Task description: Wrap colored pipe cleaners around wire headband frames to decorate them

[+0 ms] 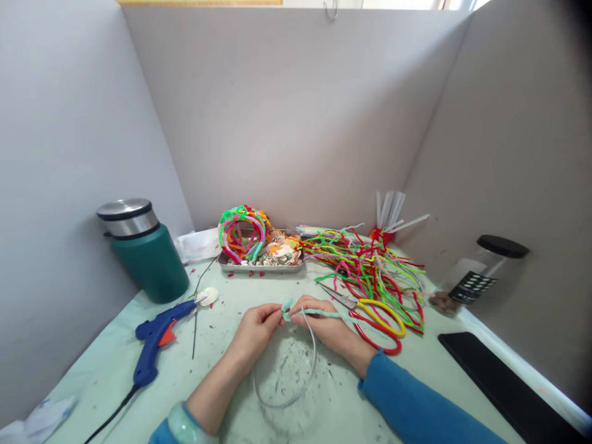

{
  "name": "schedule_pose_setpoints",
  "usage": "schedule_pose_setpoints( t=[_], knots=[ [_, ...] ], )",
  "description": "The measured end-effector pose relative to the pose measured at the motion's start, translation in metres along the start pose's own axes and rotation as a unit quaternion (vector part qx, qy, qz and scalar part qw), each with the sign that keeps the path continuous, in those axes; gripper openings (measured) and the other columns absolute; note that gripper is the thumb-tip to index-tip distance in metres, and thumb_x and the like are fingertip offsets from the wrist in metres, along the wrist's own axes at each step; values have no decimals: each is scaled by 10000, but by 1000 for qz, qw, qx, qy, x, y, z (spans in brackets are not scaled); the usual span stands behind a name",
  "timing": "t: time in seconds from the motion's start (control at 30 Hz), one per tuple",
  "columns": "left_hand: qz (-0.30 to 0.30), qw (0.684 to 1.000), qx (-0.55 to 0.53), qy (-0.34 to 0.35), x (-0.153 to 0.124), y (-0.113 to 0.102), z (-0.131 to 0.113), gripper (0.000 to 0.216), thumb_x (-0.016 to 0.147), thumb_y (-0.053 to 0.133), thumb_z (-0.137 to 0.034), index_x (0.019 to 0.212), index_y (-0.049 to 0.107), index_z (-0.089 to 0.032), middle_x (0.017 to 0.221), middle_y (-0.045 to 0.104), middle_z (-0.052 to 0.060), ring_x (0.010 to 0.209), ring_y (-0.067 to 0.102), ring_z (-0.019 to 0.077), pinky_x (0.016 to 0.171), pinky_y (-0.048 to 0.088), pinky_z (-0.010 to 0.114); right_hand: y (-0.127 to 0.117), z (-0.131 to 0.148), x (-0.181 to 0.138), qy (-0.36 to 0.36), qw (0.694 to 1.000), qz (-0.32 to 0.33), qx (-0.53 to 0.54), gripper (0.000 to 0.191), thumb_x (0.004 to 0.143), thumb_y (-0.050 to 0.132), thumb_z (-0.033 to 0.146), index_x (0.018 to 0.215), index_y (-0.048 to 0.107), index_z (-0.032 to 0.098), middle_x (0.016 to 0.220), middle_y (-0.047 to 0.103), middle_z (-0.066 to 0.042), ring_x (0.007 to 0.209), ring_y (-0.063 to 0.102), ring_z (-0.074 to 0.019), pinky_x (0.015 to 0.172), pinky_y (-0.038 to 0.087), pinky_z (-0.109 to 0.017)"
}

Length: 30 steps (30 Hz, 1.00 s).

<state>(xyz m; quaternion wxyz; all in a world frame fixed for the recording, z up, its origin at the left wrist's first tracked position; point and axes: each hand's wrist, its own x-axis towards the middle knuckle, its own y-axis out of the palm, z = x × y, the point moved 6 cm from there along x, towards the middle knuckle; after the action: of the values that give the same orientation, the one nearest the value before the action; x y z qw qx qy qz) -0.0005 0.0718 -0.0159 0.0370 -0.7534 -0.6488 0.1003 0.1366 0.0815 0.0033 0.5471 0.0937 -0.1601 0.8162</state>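
My left hand point(255, 333) pinches the wound end of a mint-green pipe cleaner point(330, 313) between thumb and fingers. Close beside it, my right hand point(329, 328) is closed on the same pipe cleaner, whose long tail runs off to the right over the hand. A thin pale headband point(315, 354) curves down from between the hands in a hoop. Its upper ends are partly hidden by my fingers, so I cannot tell which hand bears it. Scissors point(379, 316) with yellow and red handles lie just beyond my right hand.
Colourful wrapped headbands point(243, 231) rest on a metal tray point(261, 267) of small pieces. Loose pipe cleaners point(370, 259) spread to its right. At left are a blue glue gun point(155, 339) and a green bottle point(152, 262); at right, a black-lidded jar point(478, 277) and a black strip point(504, 382).
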Motion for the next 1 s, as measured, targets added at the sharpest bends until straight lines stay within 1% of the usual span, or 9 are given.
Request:
schedule_pose_setpoints(
  t=[0.13, 0.2, 0.3, 0.37, 0.5, 0.67, 0.8, 0.87, 1.0],
  knots=[
    [-8, 988, 136, 78, -1, 1, -8, 277, 773, 467, -318, 596, 605, -156, 497, 456, -37, 491, 375, 97, 487, 282, 203, 1, -6, 0, -5, 1000, 10, 1, 122, 750, 632, 281, 781, 721, 202, 764, 587, -32, 743, 548, -157, 697, 425, -268],
    [-11, 977, 185, 107, -2, 2, -12, 258, 767, 462, -271, 625, 648, -162, 544, 524, -19, 555, 441, 120, 538, 318, 211, 1, -9, 0, 0, 1000, 6, 0, 125, 741, 643, 293, 777, 722, 204, 753, 579, -29, 721, 537, -150, 666, 422, -259],
    [-13, 967, 222, 122, -3, 2, -16, 231, 744, 492, -250, 765, 714, -188, 662, 617, 8, 646, 521, 150, 602, 353, 222, 0, -13, -1, -1, 1000, -7, 2, 119, 733, 653, 295, 767, 723, 206, 738, 566, -25, 711, 528, -147, 647, 413, -254],
    [-13, 963, 239, 123, -4, 2, -18, 241, 733, 525, -277, 844, 728, -210, 701, 638, 18, 673, 546, 163, 619, 361, 228, -1, -13, -1, -4, 1000, -10, 0, 115, 732, 655, 292, 765, 722, 204, 735, 560, -23, 716, 529, -148, 652, 411, -257],
    [-13, 958, 258, 126, -6, 4, -20, 268, 762, 493, -272, 880, 731, -235, 706, 642, 25, 685, 564, 165, 628, 362, 229, -1, -12, -2, -2, 1000, -15, -15, 130, 735, 657, 314, 762, 715, 201, 757, 560, -26, 744, 528, -152, 654, 408, -256],
    [-21, 952, 275, 133, -6, 4, -16, 263, 771, 471, -254, 725, 724, -203, 628, 608, 13, 615, 531, 147, 586, 332, 222, -2, -11, -1, -1, 999, -32, -2, 134, 735, 657, 327, 745, 701, 200, 774, 559, -28, 766, 527, -159, 669, 406, -262],
    [-11, 945, 288, 152, -5, 7, -11, 273, 763, 491, -256, 535, 619, -177, 541, 528, -14, 553, 467, 123, 545, 282, 218, -3, -9, 2, -13, 999, -40, -16, 146, 739, 648, 304, 651, 654, 187, 697, 516, -7, 696, 486, -142, 655, 384, -259],
    [-1, 942, 291, 166, -6, 9, -11, 297, 764, 496, -259, 488, 561, -173, 517, 495, -22, 534, 437, 115, 534, 262, 222, -3, -9, 3, -14, 999, -40, -3, 170, 751, 630, 302, 635, 612, 179, 698, 490, 1, 680, 465, -131, 641, 371, -250],
    [21, 939, 290, 185, -10, 15, -17, 309, 775, 488, -263, 482, 524, -171, 507, 485, -24, 528, 423, 110, 533, 258, 224, -5, -17, 3, 51, 997, -41, 45, 212, 741, 621, 356, 672, 543, 172, 630, 452, 28, 591, 410, -105, 554, 341, -226]
  ],
)
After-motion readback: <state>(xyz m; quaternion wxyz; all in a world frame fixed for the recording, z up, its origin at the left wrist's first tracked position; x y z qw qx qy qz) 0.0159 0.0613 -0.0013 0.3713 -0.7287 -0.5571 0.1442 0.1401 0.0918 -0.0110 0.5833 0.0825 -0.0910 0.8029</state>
